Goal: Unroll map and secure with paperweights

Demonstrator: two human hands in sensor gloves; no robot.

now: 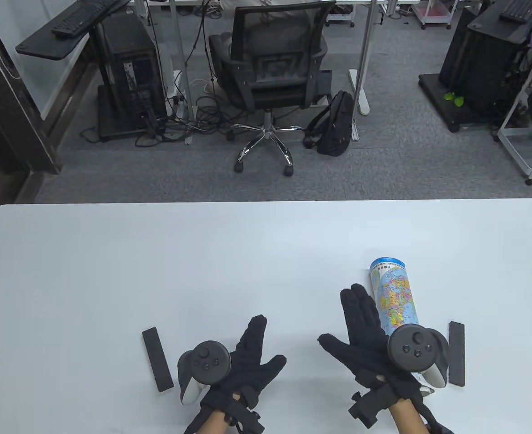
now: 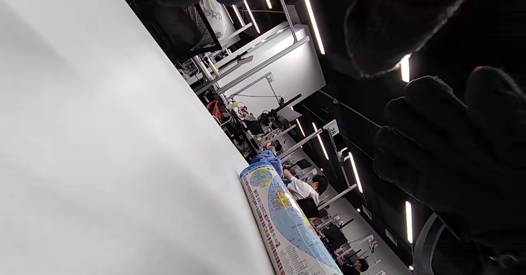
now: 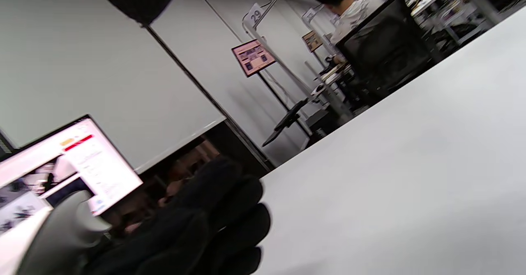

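The desk (image 1: 157,262) looked smooth, white and a bit shiny. The rolled map (image 1: 390,294) was glossy printed paper. Both gloves were black fuzzy cloth, and the two flat weights (image 1: 157,359) looked matt black and a little rough

Rolled map (image 1: 391,298) lies between two black paperweights (image 1: 157,360).

Near end of the rolled map (image 1: 391,300) hidden under the right hand (image 1: 368,337) and its tracker (image 1: 416,348).
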